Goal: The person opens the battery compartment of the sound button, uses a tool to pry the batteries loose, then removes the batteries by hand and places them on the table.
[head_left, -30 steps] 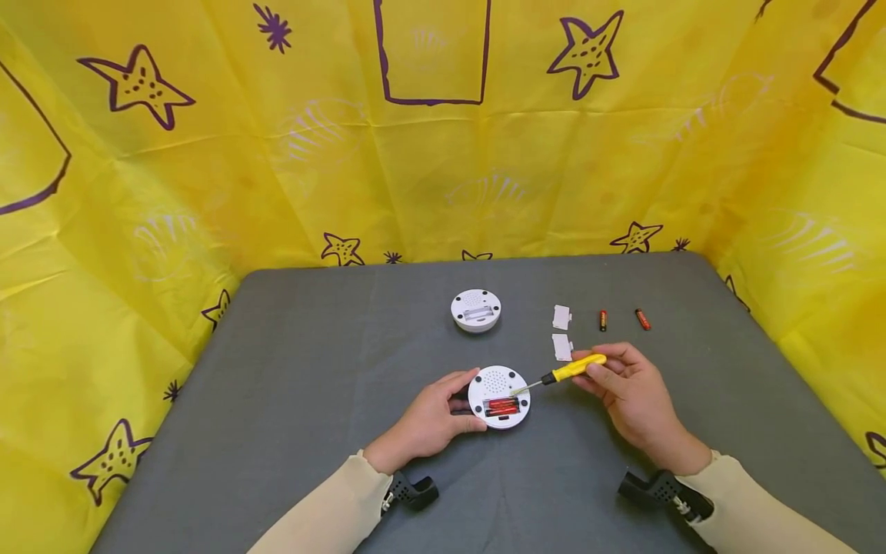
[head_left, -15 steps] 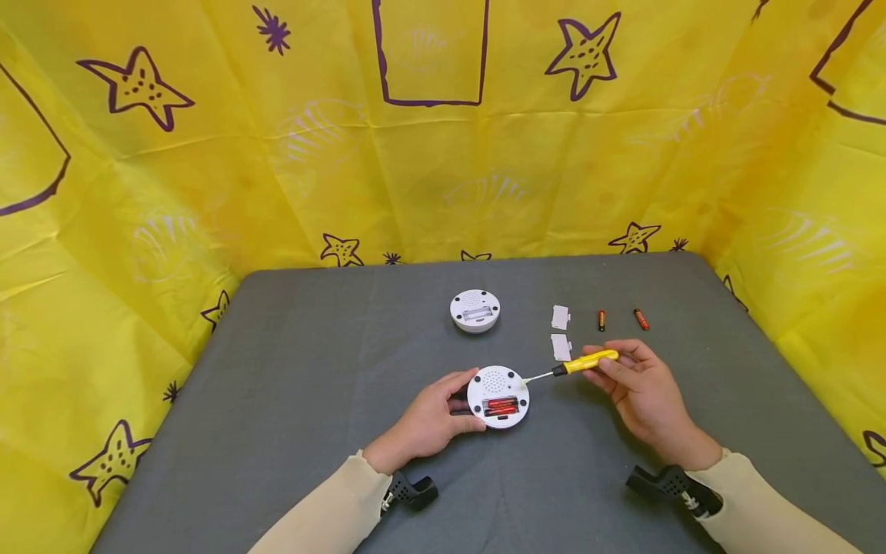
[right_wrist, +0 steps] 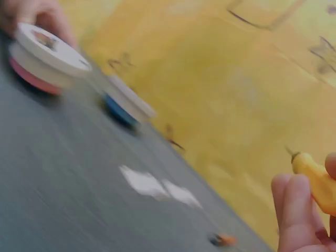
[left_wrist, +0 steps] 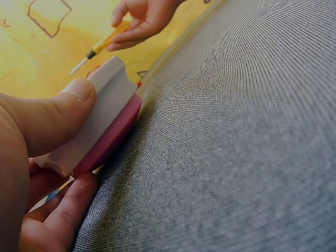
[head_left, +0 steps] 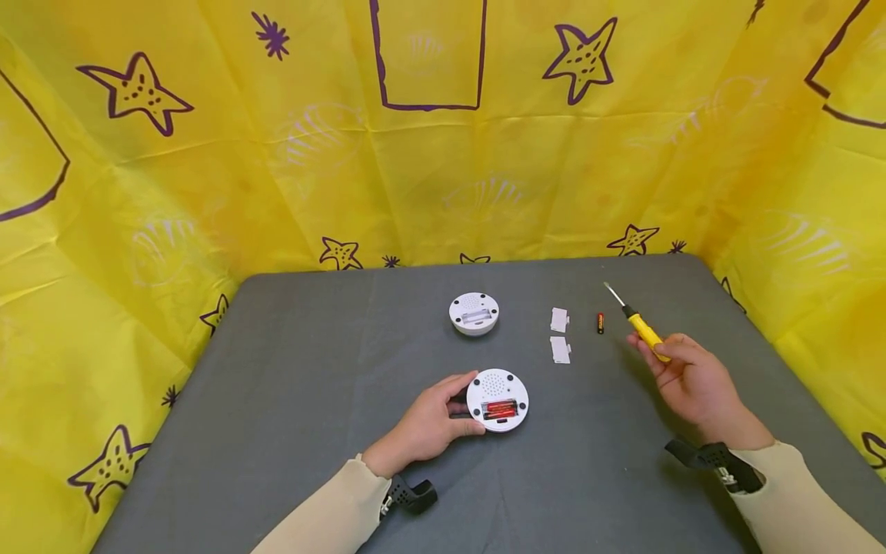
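Note:
My left hand (head_left: 424, 425) grips the left side of a round white battery-powered device (head_left: 494, 385), its underside facing up. Red batteries (head_left: 500, 409) lie in its uncovered compartment. The left wrist view shows my thumb on its white edge and fingers near its pink lower part (left_wrist: 113, 134). Over on the right, my right hand (head_left: 702, 388) holds a screwdriver (head_left: 647, 332) by its yellow handle, the metal tip pointing up and left, away from the device. The right wrist view is blurred, with the yellow handle (right_wrist: 315, 181) between the fingers.
A second white device (head_left: 474, 317), blue below in the right wrist view, sits farther back with its battery slot bare. Two white covers (head_left: 560, 350) lie right of it, beside a loose red battery (head_left: 600, 323). Yellow patterned cloth (head_left: 429, 185) encloses the grey table (head_left: 332, 369).
My right hand has drawn the screwdriver off the device and carried it right, turning its tip up. The far-right loose battery no longer shows. My left hand and the device stay put.

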